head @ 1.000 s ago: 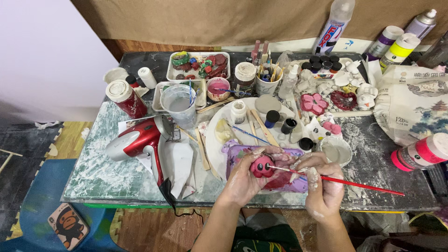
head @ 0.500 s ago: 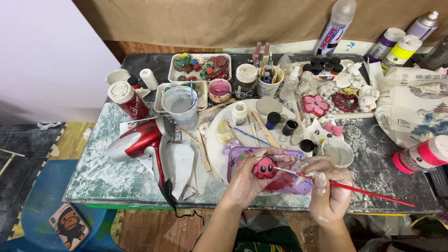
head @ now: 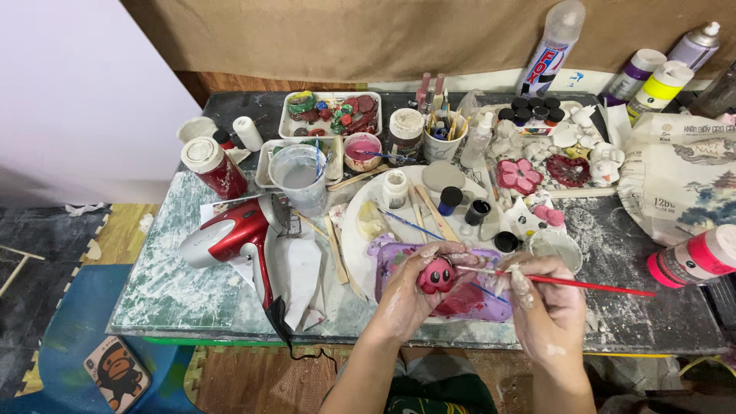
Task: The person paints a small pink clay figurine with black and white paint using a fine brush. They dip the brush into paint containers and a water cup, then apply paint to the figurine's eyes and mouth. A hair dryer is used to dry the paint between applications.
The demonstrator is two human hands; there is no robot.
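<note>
Pink figurine (head: 437,276) in left hand (head: 406,295) grip; brush (head: 567,282) tip touching.

Paint-smeared table (head: 176,295) (marbled top), red hair dryer (head: 230,234), purple palette (head: 491,303)

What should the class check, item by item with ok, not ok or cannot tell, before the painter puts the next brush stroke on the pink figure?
1. Pink figure gripped in left hand: ok.
2. Red-handled brush held in right hand: ok.
3. Brush tip at the figure: ok.
4. Paint loaded on the bristles: cannot tell.
5. Purple palette under the hands: ok.
6. Water cup upright and apart from the hands: ok.
</note>
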